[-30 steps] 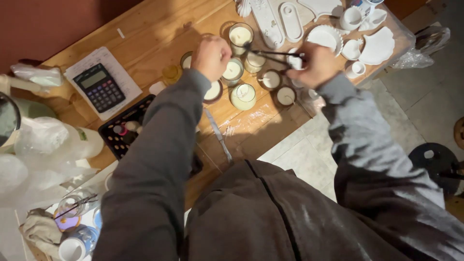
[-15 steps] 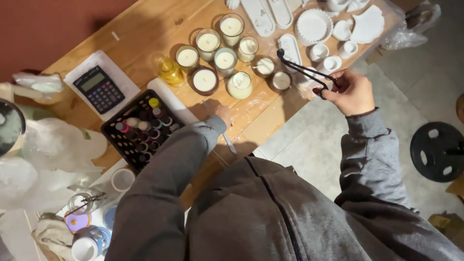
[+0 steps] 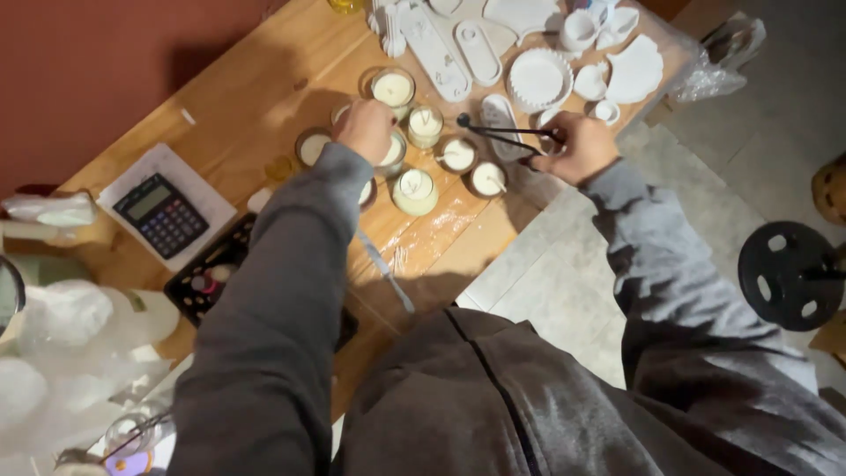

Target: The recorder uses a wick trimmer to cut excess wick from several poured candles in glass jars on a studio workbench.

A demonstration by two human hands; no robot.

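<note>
The person's left hand (image 3: 366, 130) rests over a cluster of candle jars (image 3: 414, 189) near the middle of the wooden table (image 3: 264, 97), fingers curled down onto one jar beneath it; whether it grips that jar cannot be told, as the hand hides it. The right hand (image 3: 577, 145) is clenched around the handles of a black wick trimmer (image 3: 502, 132), held level just above the table's right edge, with its tip pointing toward the jars. The tip hangs close to a small jar (image 3: 425, 123) but contact cannot be confirmed.

Seven or so jars of pale wax stand grouped together, some touching; one larger jar (image 3: 393, 86) stands at the far side of the group. White plaster trays and dishes (image 3: 538, 78) crowd the far right corner of the table, with a clear plastic bag (image 3: 727, 57) hanging off that corner. A calculator (image 3: 163, 214) lies on a white sheet toward the left edge. Just beside it, nearer the person, sits a black tray of small bottles (image 3: 211, 278), partly covered by the left sleeve. A thin metal blade (image 3: 385, 271) lies on crinkled plastic film near the near edge. A black weight plate (image 3: 789, 273) lies on the floor, well apart from the table.
</note>
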